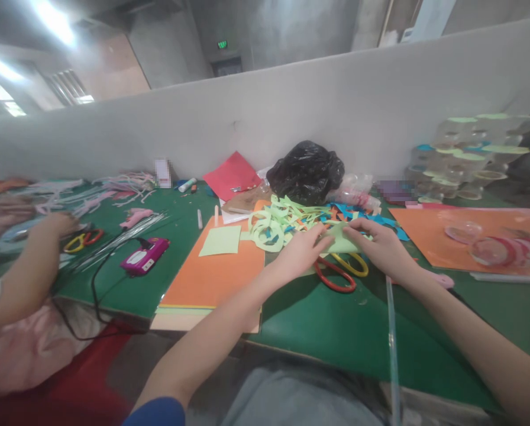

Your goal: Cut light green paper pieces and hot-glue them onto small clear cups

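Note:
A piece of light green paper [338, 241] is held up between my two hands, above the green table. My left hand [304, 249] pinches its left edge, and my right hand [375, 241] grips it from the right with bent fingers. Just below the paper lie scissors with one red handle loop [336, 277] and one yellow; their blades are hidden. A heap of green paper scraps [271, 223], mixed with blue bits, lies behind my left hand. A square of light green paper [220, 241] rests on a stack of orange sheets [212, 278] to the left.
A black plastic bag [307, 171] sits by the wall. A purple power strip [145, 257] with a black cord and a pink glue gun [137, 218] lie left. At far left a co-worker's hands [56, 228] are busy. Stacked plastic pieces [464, 157] and an orange sheet [420, 234] occupy the right.

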Tool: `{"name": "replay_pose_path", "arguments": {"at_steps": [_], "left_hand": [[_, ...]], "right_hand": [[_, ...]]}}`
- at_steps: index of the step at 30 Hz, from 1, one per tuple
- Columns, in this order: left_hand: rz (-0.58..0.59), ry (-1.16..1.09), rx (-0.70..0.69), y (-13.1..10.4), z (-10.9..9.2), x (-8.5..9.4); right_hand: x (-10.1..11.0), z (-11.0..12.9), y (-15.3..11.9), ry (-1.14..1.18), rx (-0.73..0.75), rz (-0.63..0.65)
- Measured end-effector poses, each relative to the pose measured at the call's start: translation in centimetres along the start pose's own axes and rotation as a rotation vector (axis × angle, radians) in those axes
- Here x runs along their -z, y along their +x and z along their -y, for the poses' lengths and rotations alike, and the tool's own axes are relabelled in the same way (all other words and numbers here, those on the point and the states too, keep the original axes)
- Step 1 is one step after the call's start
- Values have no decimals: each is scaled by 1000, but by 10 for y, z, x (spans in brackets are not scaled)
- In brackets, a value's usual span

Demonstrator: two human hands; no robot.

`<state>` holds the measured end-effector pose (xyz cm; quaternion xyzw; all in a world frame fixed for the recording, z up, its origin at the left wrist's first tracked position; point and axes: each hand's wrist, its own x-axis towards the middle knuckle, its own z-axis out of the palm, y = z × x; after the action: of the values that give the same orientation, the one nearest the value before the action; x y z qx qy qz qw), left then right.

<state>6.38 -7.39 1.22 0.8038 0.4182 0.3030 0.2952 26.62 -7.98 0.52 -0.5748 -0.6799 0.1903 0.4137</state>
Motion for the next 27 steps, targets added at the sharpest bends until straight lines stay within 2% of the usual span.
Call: {"name": "replay_pose_path", "arguments": {"at_steps": [5, 9, 14, 17, 23, 27], "left_hand": [[-11, -69, -26, 0, 0, 0], [-4, -178, 29, 2, 0, 3], [79, -320, 88, 5, 4, 5], [85, -277, 76, 6, 6, 6], [28, -193, 10, 6, 3, 5], [45, -175, -1, 5, 3, 4]], "right_hand": [[0, 0, 1, 36, -26, 12], [0, -1, 1, 54, -26, -1], [2, 2, 1, 107, -23, -2], [3, 4, 0, 98, -34, -10], [7, 6, -1, 67, -4, -32], [9, 8, -3, 95, 8, -36]]}}
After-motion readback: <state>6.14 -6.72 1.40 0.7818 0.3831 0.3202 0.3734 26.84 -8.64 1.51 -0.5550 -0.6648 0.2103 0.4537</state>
